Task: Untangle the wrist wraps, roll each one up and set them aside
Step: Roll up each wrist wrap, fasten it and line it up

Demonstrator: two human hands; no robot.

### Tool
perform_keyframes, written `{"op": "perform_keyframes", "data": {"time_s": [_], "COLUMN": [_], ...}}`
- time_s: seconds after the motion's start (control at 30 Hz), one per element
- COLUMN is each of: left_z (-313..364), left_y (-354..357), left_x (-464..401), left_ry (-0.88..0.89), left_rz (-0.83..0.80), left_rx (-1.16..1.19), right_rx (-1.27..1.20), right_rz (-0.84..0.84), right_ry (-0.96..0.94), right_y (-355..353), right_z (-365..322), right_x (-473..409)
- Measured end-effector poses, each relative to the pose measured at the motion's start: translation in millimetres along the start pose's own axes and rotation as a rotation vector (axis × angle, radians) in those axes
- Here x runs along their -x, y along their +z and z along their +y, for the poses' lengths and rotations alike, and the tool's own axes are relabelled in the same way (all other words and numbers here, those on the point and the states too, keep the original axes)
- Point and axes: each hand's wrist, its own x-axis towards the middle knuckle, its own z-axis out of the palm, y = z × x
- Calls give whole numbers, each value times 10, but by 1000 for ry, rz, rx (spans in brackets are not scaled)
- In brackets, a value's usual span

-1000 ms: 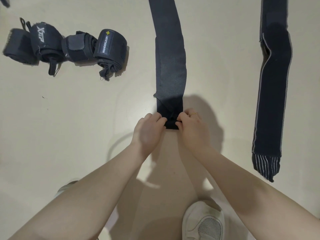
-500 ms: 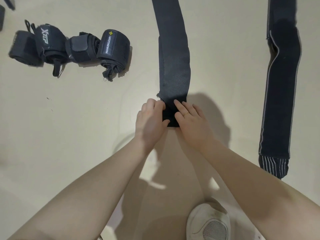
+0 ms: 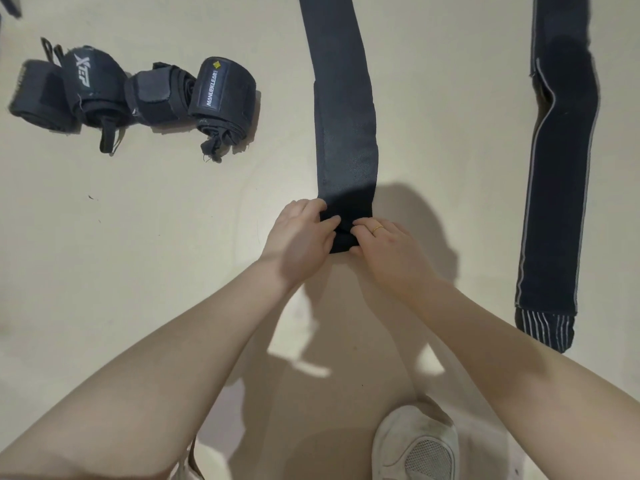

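A long black wrist wrap (image 3: pixel 344 109) lies flat on the pale floor and runs away from me past the top edge. Its near end is a small roll (image 3: pixel 343 233). My left hand (image 3: pixel 300 237) grips the roll's left side with curled fingers. My right hand (image 3: pixel 388 249), with a gold ring, pinches its right side. A second black wrap with grey edge stripes (image 3: pixel 557 188) lies unrolled at the right. Several rolled wraps (image 3: pixel 138 95) sit in a row at the upper left.
A white shoe (image 3: pixel 415 448) shows at the bottom edge, near my right forearm. The pale floor (image 3: pixel 145 258) spreads between the rolled wraps and my arms. A dark strap end (image 3: pixel 12 10) pokes in at the top left corner.
The roll at the wrap's near end has grown a little and moved away from me. Both hands shifted forward with it, and their fingers have curled over it again.
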Motion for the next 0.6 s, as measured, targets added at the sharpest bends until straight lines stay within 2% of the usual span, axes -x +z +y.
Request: {"op": "perform_keyframes", "data": {"time_s": [0.1,0.23,0.37,0.43,0.53,0.6], "left_z": [20,84,165,179,180,170], "left_y": [-19,8,25,14,-5,-3], "left_x": [21,62,72,86,113,111], "left_ry": [27,-64,-164,-190,-185,-196], "left_rz": [-12,-92,-49,-44,-80,-85], "left_rx": [22,14,100,149,161,136], "right_rx": [-116,-224,-244,-297,-451,-643], "right_rz": [-23,-54,-59,-114,-175,-156], "right_ry": [35,99,186,258,361,451], "right_y": [-74,-45,37,44,45,-13], "right_z": [-12,-51,-53,-20,63,76], "right_x": [73,54,36,-2,-131,-193]}}
